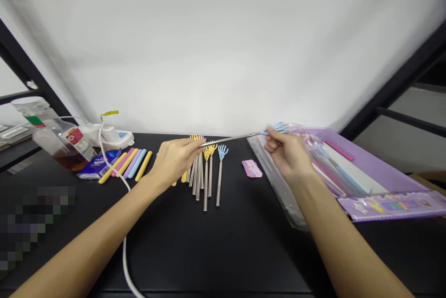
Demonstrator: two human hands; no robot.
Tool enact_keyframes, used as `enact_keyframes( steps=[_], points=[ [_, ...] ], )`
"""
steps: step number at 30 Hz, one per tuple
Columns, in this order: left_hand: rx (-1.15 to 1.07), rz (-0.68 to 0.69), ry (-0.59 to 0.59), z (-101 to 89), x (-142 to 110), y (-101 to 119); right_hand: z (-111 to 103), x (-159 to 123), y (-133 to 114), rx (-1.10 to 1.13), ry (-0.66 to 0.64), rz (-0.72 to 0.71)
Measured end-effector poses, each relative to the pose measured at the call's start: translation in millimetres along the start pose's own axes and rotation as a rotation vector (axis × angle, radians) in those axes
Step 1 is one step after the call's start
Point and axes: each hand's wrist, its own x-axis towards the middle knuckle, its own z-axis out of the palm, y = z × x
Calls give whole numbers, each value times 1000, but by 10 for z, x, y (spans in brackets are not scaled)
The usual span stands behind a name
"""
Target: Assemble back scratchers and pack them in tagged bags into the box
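Note:
Stretched between my hands, above the black table, is a back scratcher with a thin metal rod and a light-blue hand-shaped head. My right hand pinches it at the blue head. The fingers of my left hand are closed round the rod's other end, mostly hidden behind the hand. Below the rod lie several more back scratchers with yellow heads, and one blue-headed back scratcher a little to the right. Coloured handle tubes in yellow, pink, purple and blue rest left of my left hand.
A purple box with plastic-wrapped items stands at the right. Beside it lies a small pink card. A bottle, a purple packet and a power strip occupy the left. A white cable crosses the table.

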Motion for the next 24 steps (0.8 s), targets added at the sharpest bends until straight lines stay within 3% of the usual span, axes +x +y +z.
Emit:
enact_keyframes(
  steps=[2,3,7,11,13,16,18,24],
  points=[
    [44,-29,33,7,-37,-83,-58,74,-26,166,191,-52],
    [60,-27,56,10,-48,-95,-76,92,-20,203,220,-55],
    [66,89,129,26,-25,56,-21,20,130,194,67,18],
    [92,159,87,47,2,179,99,-87,236,182,-30,-12],
    [137,117,34,35,-10,118,74,-64,176,197,53,-57],
    [284,-55,-42,-12,-23,-19,-62,40,7,227,250,-135],
    [362,-121,-61,-30,-1,-41,-139,91,-66,236,304,-163],
    [237,116,14,54,110,201,-64,56,38,235,274,-105]
  ],
)
